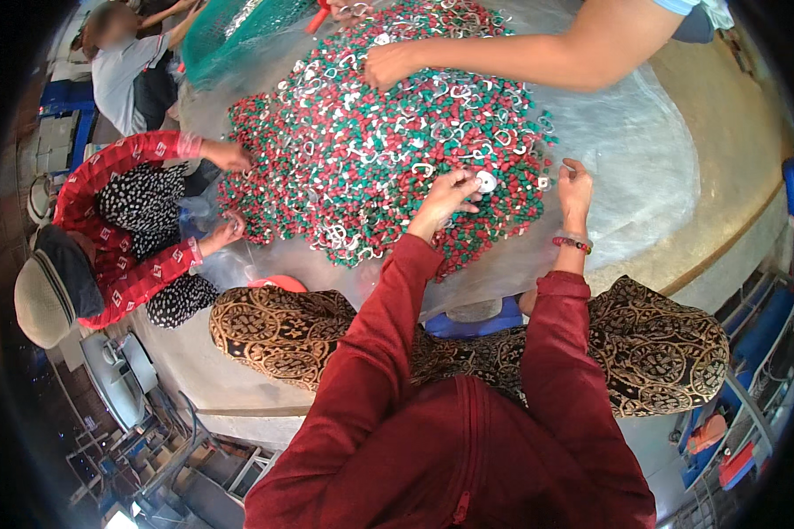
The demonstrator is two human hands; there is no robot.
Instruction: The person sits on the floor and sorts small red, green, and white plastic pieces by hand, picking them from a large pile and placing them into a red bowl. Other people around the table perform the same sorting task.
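A wide heap of small red, green and white pieces lies in front of me, with white and clear rings mixed in. At its near right part, my left hand pinches a white round disc between thumb and fingers. My right hand is just off the heap's right edge, above the plastic sheet. Its fingers are curled together; what they hold, if anything, is too small to make out. A small pale square piece lies at the heap's edge, to the left of that hand.
Clear plastic sheeting spreads under the heap. Another person's forearm reaches in from the upper right. At left, a person in a red patterned sleeve handles pieces. A green mesh stands at the upper left; a blue stool is below me.
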